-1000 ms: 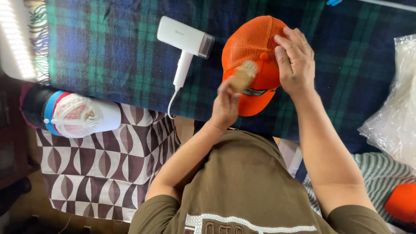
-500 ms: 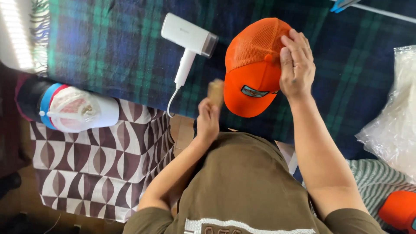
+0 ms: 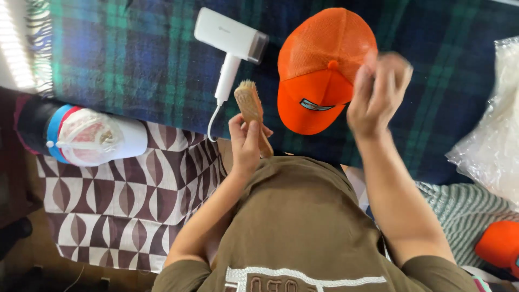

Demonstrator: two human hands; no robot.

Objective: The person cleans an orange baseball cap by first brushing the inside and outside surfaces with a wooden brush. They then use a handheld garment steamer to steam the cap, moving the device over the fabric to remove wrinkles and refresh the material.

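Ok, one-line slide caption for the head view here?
Left hand grips a wooden brush beside an orange cap on a plaid blanket; right hand blurred at the cap.

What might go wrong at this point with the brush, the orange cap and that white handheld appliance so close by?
1. The left hand holds the wooden brush just beside the white appliance and its cord; a wide stroke might snag the cord or knock the appliance.
2. The right hand is blurred over the orange cap, its contact unclear; if unsteadied, the cap may slide on the plaid blanket.
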